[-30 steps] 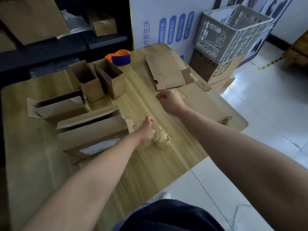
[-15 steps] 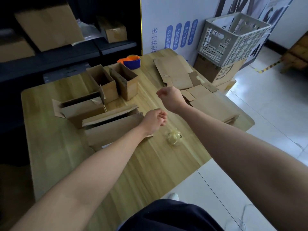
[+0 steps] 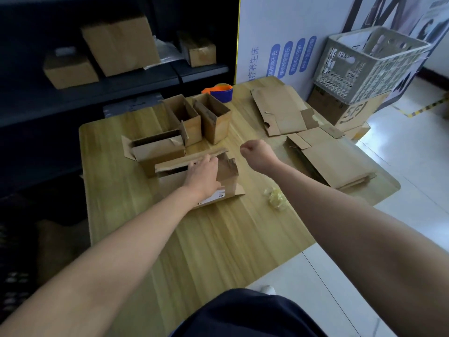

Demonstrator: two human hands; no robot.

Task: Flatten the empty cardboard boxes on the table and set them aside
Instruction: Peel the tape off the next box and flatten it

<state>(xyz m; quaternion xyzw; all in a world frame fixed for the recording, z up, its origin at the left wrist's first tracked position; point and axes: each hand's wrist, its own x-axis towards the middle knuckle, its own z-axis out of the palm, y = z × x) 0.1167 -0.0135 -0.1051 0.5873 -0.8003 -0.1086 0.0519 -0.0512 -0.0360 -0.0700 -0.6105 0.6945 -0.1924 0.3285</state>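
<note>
Left grip (image 3: pixel 202 173), newly moved off the tape wad (image 3: pixel 274 197), lies spread on the nearest box (image 3: pixel 196 181); right grip (image 3: pixel 257 154) hovers fisted, empty: flattening resumes.

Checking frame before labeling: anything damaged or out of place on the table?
Two things. A crumpled wad of clear tape lies loose on the table, right of the box under the left hand. That box's upper right edge looks ragged and torn. The right hand hangs closed above the table.
</note>
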